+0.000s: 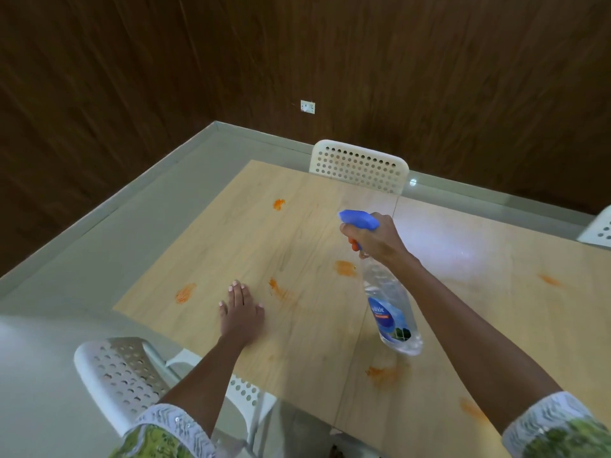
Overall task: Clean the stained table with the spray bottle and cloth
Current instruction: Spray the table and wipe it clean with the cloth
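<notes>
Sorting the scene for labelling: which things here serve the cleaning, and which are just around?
Job: clear plastic spray bottle with blue head, held in right hand; orange stains; light wooden table.
Around: white perforated chairs; white wall socket.

A white perforated chair [358, 166] stands beyond the grip, at the far edge. A second chair [122, 375] sits nearer than the grip and to its left. A third [600, 228] shows only partly, right of the grip. Dark wood walls [132, 61] rise far behind, carrying a small white socket [307, 106]. A pale floor [99, 233] spreads to the left.
</notes>
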